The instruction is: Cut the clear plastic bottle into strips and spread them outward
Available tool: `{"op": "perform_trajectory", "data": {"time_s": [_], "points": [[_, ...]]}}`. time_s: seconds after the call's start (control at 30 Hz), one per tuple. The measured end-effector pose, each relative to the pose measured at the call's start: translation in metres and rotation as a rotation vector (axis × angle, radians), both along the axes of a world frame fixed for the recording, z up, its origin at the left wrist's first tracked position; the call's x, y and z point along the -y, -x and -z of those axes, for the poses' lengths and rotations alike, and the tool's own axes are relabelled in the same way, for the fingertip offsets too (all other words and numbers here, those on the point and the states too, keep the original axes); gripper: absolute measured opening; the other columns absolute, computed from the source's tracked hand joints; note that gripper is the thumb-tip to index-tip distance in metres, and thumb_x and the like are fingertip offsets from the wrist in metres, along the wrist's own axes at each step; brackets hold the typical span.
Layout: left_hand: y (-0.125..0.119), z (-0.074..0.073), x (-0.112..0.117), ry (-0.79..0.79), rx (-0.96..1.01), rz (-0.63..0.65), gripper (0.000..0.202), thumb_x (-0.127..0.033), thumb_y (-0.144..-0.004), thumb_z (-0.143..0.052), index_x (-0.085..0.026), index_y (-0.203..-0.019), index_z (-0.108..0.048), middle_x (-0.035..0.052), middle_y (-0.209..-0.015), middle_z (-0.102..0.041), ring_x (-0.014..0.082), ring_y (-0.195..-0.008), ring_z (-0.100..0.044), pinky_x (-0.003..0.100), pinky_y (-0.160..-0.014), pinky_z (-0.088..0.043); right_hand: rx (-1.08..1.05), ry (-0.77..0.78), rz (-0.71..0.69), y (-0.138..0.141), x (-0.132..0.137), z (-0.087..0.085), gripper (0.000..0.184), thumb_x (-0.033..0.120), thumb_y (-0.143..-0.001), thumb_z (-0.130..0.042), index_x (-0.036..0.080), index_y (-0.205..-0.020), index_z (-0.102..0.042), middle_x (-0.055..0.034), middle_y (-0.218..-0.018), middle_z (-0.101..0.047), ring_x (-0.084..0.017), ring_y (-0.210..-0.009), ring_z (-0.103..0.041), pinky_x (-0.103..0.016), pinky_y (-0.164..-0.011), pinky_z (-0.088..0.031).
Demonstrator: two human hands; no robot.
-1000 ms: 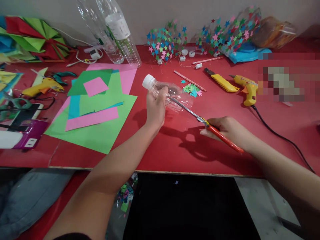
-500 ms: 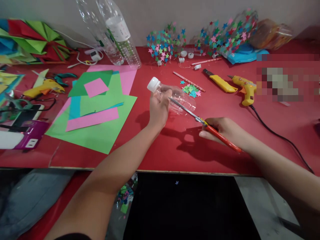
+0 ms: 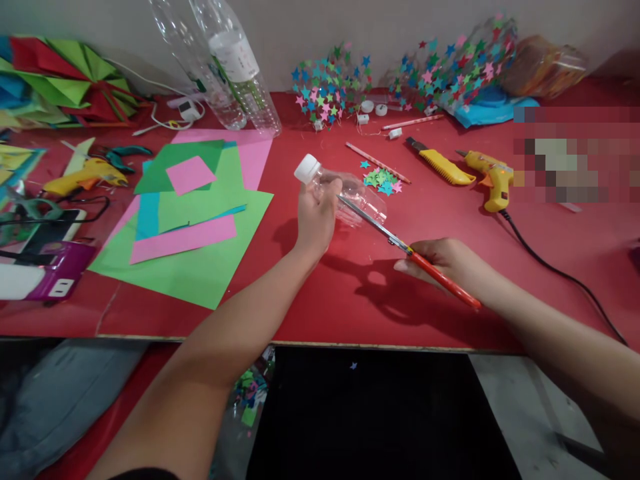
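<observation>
My left hand is wrapped round the neck end of a clear plastic bottle piece, with its white cap pointing up and to the left. In my right hand are scissors with red handles. Their metal blades lie along the near side of the clear plastic, the tips close to my left thumb. How far the blades are apart I cannot tell. Just behind the plastic lies a small heap of paper stars in green, blue and pink.
Coloured paper sheets lie at left, near a purple and white power strip. A yellow cutter and a yellow glue gun with its cord lie at right. Plastic bottles and star-covered clear pieces stand along the wall.
My right hand and the scissors have shifted slightly left, and the handles look closer together. My left hand still holds the bottle piece in nearly the same place.
</observation>
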State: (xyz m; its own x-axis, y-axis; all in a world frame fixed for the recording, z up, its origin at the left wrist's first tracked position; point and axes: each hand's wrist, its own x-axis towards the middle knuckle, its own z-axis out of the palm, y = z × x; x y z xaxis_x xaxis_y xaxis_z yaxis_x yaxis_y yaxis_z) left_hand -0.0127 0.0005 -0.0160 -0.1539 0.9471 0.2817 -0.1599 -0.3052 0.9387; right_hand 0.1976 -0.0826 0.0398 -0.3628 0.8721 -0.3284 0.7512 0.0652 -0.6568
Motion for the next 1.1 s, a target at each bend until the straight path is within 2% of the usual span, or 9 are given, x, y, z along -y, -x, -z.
{"op": "perform_trajectory", "data": {"time_s": [0.17,0.27,0.57,0.73,0.93,1.1], "points": [[-0.004,-0.007,0.005,-0.119,0.004,0.076,0.012,-0.036,-0.083,-0.062,-0.024,-0.083,-0.06,0.0019,-0.078,-0.072,0.0172,-0.079,-0.071,0.034,-0.08,-0.054,-0.006,-0.034,-0.028,-0.001,-0.001,0.001,0.054,0.072,-0.077,-0.053,0.019,-0.067,-0.051,0.0028,-0.06,-0.043,-0.011,-0.056,-0.034,-0.026,-0.053,-0.029],[-0.007,-0.012,0.01,-0.167,0.002,0.121,0.016,-0.04,-0.084,-0.062,-0.024,-0.082,-0.062,0.0021,-0.078,-0.072,0.0172,-0.077,-0.071,0.035,-0.082,-0.055,-0.026,-0.028,-0.039,-0.002,-0.001,0.001,0.053,0.071,-0.078,-0.054,0.019,-0.069,-0.052,0.0027,-0.062,-0.044,-0.011,-0.056,-0.034,-0.026,-0.054,-0.029],[-0.008,-0.008,0.01,-0.102,-0.043,0.102,0.029,-0.053,-0.081,-0.064,-0.024,-0.084,-0.059,0.0035,-0.083,-0.073,0.0191,-0.086,-0.07,0.036,-0.085,-0.055,-0.072,0.002,-0.014,0.0,0.002,0.0,0.056,0.072,-0.078,-0.053,0.02,-0.061,-0.042,0.0044,-0.059,-0.034,-0.01,-0.055,-0.029,-0.025,-0.05,-0.026],[-0.006,-0.006,0.008,-0.078,-0.033,0.079,0.026,-0.048,-0.079,-0.068,-0.024,-0.085,-0.058,0.0046,-0.087,-0.073,0.0198,-0.092,-0.069,0.036,-0.09,-0.053,-0.065,0.024,0.003,0.0,0.003,-0.002,0.057,0.074,-0.076,-0.053,0.02,-0.06,-0.042,0.004,-0.058,-0.034,-0.01,-0.054,-0.028,-0.025,-0.049,-0.026],[-0.007,-0.011,0.011,-0.147,-0.01,0.127,0.023,-0.047,-0.084,-0.063,-0.024,-0.085,-0.059,0.0041,-0.082,-0.072,0.0206,-0.091,-0.071,0.038,-0.088,-0.054,-0.042,0.034,0.026,0.0,0.001,-0.004,0.055,0.071,-0.075,-0.056,0.02,-0.06,-0.044,0.0036,-0.058,-0.034,-0.01,-0.054,-0.03,-0.026,-0.05,-0.028],[-0.007,-0.012,0.013,-0.151,-0.091,0.118,0.022,-0.047,-0.085,-0.061,-0.025,-0.084,-0.061,0.0039,-0.085,-0.073,0.0193,-0.09,-0.07,0.037,-0.089,-0.053,-0.02,-0.014,-0.014,-0.001,0.0,-0.006,0.052,0.07,-0.077,-0.056,0.02,-0.064,-0.048,0.003,-0.06,-0.04,-0.011,-0.055,-0.033,-0.026,-0.052,-0.03]]}}
